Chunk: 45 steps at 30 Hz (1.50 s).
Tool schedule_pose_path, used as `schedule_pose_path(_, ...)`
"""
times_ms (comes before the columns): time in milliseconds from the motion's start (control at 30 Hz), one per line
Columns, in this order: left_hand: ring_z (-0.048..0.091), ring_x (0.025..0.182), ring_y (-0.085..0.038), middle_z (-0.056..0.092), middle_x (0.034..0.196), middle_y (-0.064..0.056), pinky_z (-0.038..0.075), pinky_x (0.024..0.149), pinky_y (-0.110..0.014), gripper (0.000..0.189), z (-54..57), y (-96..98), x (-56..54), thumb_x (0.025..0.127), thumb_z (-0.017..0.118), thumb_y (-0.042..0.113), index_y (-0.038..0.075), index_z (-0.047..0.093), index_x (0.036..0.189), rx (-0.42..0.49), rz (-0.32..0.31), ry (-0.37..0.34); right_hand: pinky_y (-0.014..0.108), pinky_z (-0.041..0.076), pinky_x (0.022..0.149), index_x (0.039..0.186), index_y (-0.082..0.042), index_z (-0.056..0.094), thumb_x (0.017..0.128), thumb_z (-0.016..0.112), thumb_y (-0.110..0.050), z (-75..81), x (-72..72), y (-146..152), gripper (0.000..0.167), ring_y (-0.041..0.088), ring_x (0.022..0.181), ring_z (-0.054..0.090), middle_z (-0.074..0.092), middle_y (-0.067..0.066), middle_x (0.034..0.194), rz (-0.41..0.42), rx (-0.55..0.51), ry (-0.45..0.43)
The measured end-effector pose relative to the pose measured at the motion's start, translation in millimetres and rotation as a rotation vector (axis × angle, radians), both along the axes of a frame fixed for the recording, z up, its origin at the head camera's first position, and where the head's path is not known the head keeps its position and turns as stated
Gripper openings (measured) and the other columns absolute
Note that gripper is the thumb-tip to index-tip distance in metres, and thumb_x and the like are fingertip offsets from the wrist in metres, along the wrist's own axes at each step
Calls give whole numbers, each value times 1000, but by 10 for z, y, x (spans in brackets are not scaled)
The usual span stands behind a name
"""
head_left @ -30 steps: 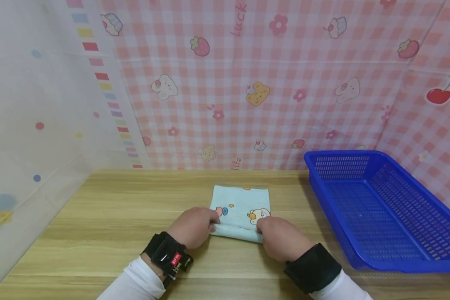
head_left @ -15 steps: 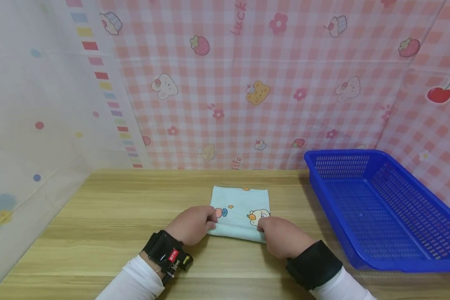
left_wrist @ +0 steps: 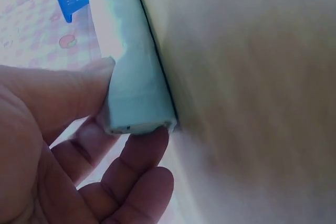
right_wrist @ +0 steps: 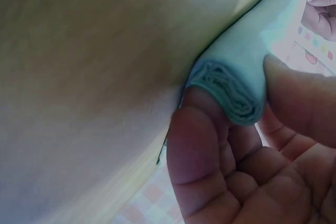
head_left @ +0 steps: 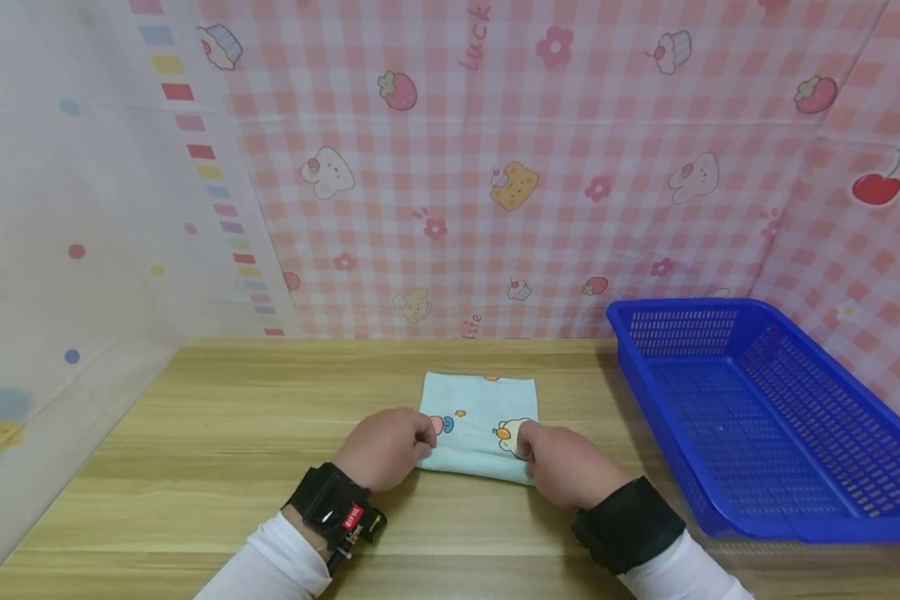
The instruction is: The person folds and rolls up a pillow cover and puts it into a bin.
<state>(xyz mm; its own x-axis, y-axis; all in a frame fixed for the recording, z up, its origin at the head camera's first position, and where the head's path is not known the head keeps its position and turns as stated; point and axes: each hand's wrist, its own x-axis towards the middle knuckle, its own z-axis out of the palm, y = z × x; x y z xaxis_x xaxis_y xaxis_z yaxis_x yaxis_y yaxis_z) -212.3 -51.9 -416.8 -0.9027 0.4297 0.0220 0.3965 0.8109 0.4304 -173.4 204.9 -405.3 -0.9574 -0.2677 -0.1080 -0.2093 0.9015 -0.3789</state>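
A light blue cloth point(head_left: 476, 408) with cartoon prints lies on the wooden table, its near edge rolled into a thick band. My left hand point(head_left: 385, 450) pinches the left end of that roll point(left_wrist: 137, 77); in the left wrist view the thumb lies on one side and fingertips bend under the end. At the opposite end, my right hand point(head_left: 573, 465) grips the roll between thumb and fingers. Several wound layers show in the cloth's end point(right_wrist: 228, 90) in the right wrist view. The far part of the cloth lies flat.
A blue plastic basket point(head_left: 708, 442) with slotted walls stands on the right of the wooden table point(head_left: 232, 467). Behind the table hangs a pink checked sheet point(head_left: 450, 242), and a pale sheet point(head_left: 105, 300) covers the left side.
Both hands stay on the roll's ends and have shifted only slightly, the right one a little to the right and away from me. The rolled band looks a little wider than before.
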Motion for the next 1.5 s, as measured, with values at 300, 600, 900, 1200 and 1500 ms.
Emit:
schedule_pose_path(300, 53, 71, -7, 70, 85, 5, 45, 64, -26, 12, 33, 24, 57, 93, 76, 17, 19, 83, 82, -88, -27, 125, 35, 49, 73, 83, -16, 66, 89, 80, -5, 10, 1, 11, 19, 15, 73, 54, 66, -3, 81, -3, 3, 87)
schedule_pose_path(600, 64, 85, -9, 74, 100, 3, 54, 74, -31, 14, 84, 24, 121, 85, 82, 15, 15, 85, 98, -147, -35, 103, 37, 53, 77, 80, -13, 66, 89, 74, 1, 20, 36, -23, 19, 15, 76, 55, 63, 0, 81, 30, 21, 138)
schedule_pose_path(900, 59, 81, -10, 67, 98, 3, 53, 72, -28, 13, 75, 38, 121, 87, 85, 19, 16, 85, 99, -211, -66, 139, 39, 55, 77, 76, -13, 69, 86, 68, 9, 1, 54, -61, 24, 15, 74, 57, 67, -1, 79, 45, 54, 195)
schedule_pose_path(1200, 56, 82, -14, 66, 93, 5, 51, 73, -30, 6, 59, 58, 125, 88, 83, 17, 17, 85, 94, -228, -81, 190, 43, 58, 84, 83, -11, 77, 86, 66, 10, 21, 66, -99, 24, 17, 81, 65, 75, 2, 88, 47, 81, 182)
schedule_pose_path(1500, 54, 77, -13, 66, 87, 4, 49, 70, -29, 4, 46, 67, 139, 87, 84, 17, 17, 84, 91, -249, -121, 272, 44, 59, 86, 87, -9, 79, 88, 70, 5, 15, 62, -111, 17, 19, 82, 66, 75, 5, 89, 56, 112, 165)
